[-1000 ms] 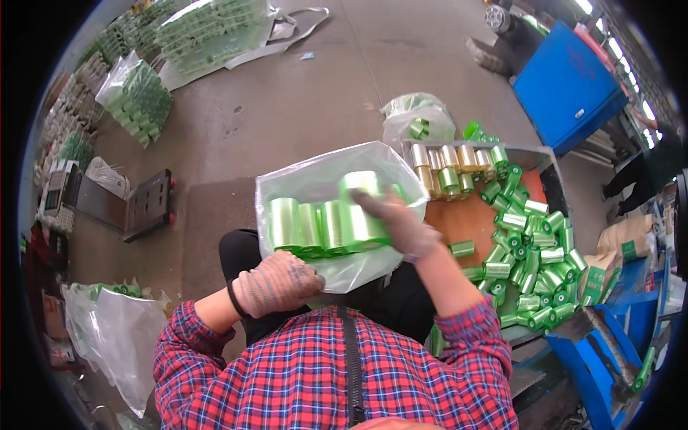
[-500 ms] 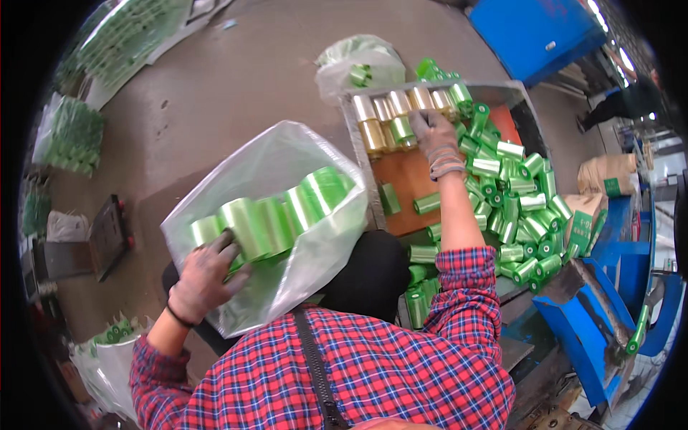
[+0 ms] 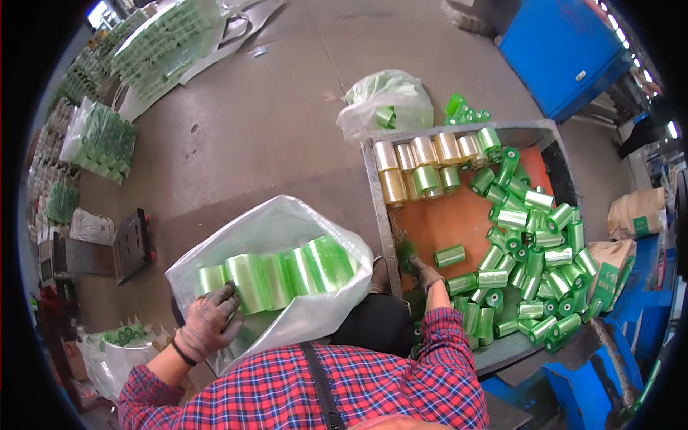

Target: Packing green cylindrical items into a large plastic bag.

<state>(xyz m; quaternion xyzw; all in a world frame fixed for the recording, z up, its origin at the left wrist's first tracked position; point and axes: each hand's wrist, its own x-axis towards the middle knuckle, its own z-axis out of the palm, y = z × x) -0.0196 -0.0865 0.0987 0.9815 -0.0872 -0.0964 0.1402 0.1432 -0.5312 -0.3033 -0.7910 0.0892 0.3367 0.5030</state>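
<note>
This is a packing floor in a factory or warehouse — bare concrete floor [image 3: 272, 136] underfoot. A metal bin [image 3: 374, 186] is heaped with green rolls [image 3: 534, 265] and a row of gold rolls [image 3: 423, 154]. Filled clear bags [image 3: 100, 136] are stacked along the edge, a floor scale [image 3: 129, 247] stands nearby, and blue metal cabinets [image 3: 566, 50] sit beyond — all signs of bulk packing work.

Clear plastic bag [image 3: 287, 236], open, tilted, row of green film rolls [image 3: 279, 276] inside.
</note>
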